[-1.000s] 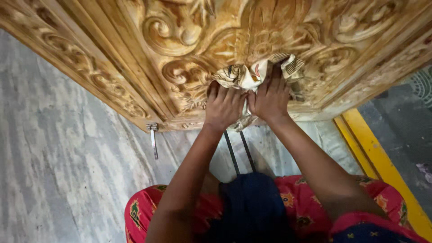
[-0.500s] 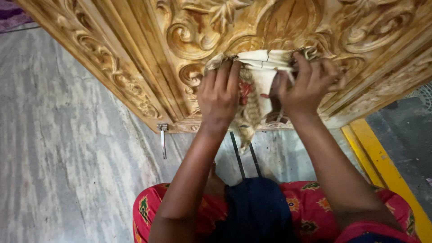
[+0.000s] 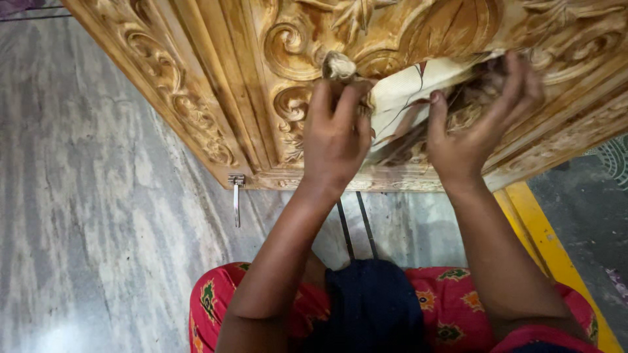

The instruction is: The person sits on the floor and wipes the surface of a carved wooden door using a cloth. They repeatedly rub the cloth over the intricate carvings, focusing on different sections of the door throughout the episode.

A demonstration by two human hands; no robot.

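Note:
A large carved wooden panel with scrolls and leaf shapes fills the top of the head view. A cream patterned cloth is stretched across its carving between my two hands. My left hand grips the cloth's bunched left end against the wood. My right hand holds the cloth's right part, fingers spread and raised over the carving. Both forearms reach up from my lap.
A small metal hinge hangs off the panel's lower corner. Grey marble floor lies to the left. A yellow beam runs along the right. Two thin dark rods stand under the panel. My red patterned clothing is at the bottom.
Both hands have moved up the panel and apart. The cloth, bunched under them one second ago, is now pulled out wide between them.

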